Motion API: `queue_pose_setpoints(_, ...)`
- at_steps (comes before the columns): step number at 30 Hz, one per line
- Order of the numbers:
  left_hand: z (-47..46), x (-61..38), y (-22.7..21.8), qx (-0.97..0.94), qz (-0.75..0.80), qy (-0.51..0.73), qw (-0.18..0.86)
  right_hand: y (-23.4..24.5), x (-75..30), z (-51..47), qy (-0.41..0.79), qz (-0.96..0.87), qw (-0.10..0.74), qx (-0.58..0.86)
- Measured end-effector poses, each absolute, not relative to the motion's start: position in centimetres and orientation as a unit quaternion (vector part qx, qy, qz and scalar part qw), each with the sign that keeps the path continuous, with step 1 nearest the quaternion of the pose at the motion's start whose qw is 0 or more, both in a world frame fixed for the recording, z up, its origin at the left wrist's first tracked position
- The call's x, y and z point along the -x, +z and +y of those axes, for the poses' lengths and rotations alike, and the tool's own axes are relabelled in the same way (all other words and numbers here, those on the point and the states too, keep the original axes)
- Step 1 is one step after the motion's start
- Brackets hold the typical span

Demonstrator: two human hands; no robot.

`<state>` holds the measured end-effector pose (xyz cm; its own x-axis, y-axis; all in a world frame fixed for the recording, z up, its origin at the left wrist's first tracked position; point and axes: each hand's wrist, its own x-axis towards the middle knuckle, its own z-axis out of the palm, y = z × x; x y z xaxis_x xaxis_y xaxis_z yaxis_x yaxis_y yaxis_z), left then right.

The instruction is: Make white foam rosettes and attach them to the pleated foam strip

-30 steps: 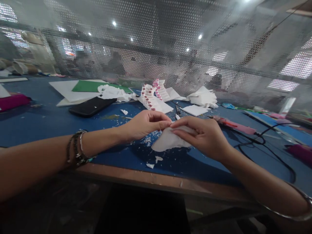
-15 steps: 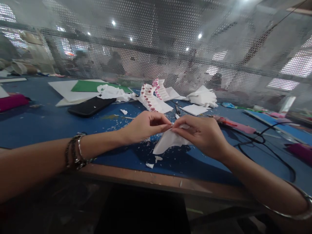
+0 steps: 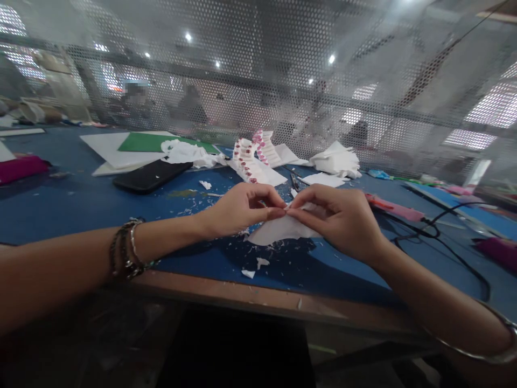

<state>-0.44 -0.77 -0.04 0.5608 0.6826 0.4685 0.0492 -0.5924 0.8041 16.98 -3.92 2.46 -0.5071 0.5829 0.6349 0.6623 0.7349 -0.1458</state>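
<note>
A thin white sheet (image 3: 271, 230), paper or cloth, hangs just above the blue table between my hands. My left hand (image 3: 247, 209) pinches its upper edge with thumb and forefinger. My right hand (image 3: 333, 218) pinches the same edge right beside it, the fingertips of both hands almost touching. The fingers partly hide the pinched spot, and my right hand covers the sheet's right end. White scraps (image 3: 262, 263) and fine shreds lie on the table beneath. Behind my hands stand pleated white strips (image 3: 251, 161) with dark red dots along the edge.
A black phone (image 3: 151, 177) lies at left near white sheets and a green sheet (image 3: 141, 143). A stack of white pieces (image 3: 337, 160) sits at the back. At right are a pink-handled tool (image 3: 398, 209) and a looping black cable (image 3: 456, 249). A perforated screen (image 3: 258, 64) rises behind.
The white sheet's lower left corner has swung up and to the left. My right hand has shifted and turned slightly; my left hand has barely moved. Both keep their pinch.
</note>
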Motion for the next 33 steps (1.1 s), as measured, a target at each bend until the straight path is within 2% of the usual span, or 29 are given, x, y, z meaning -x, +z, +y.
queue_pose_setpoints(11,-0.72,0.92,0.1,-0.852,0.223,0.388,0.271,2.23,-16.87,-3.53,0.128,-0.84,0.388,0.357)
queue_pose_setpoints(17,-0.86,0.91,0.41,-0.852,0.204,0.383,0.295,2.2,-16.59,-3.86,0.1,-0.824,0.432,0.353)
queue_pose_setpoints(33,-0.55,0.6,0.18,-0.779,0.229,0.42,0.405,2.06,-16.61,-4.03,0.037,-0.861,0.38,0.336)
